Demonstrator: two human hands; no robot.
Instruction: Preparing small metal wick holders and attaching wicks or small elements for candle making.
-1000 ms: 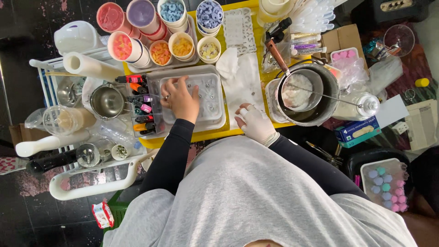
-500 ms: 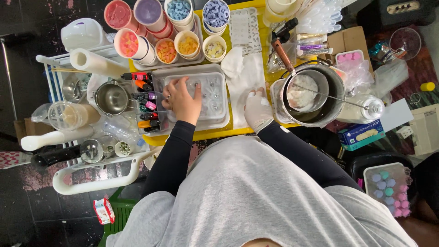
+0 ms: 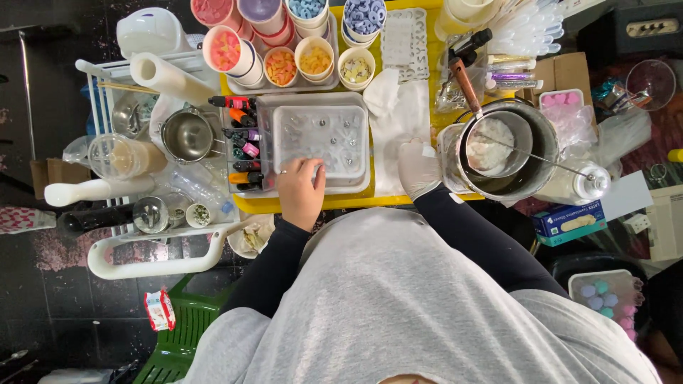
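Note:
My bare left hand (image 3: 299, 190), a ring on one finger, sits at the near left edge of a clear mould tray (image 3: 324, 135) with several small cavities, fingers curled over its rim. The mould lies inside a metal tray (image 3: 267, 107) on a yellow table (image 3: 370, 202). My right hand (image 3: 416, 167) wears a white glove and rests flat on a white paper towel (image 3: 391, 114), just left of a large steel pot (image 3: 544, 153). A smaller saucepan (image 3: 498, 142) with white wax and a brown handle sits inside that pot.
Paper cups of coloured wax pieces (image 3: 284, 64) line the far edge. Small dye bottles (image 3: 242, 146) stand left of the metal tray. A white roll (image 3: 167, 77), steel pot (image 3: 186, 134) and plastic cup (image 3: 121, 156) crowd a white rack at left. A spray can (image 3: 576, 181) lies right.
My left hand slid back from the mould's middle to its near left edge. My gloved right hand moved forward and right, onto the paper towel beside the big pot.

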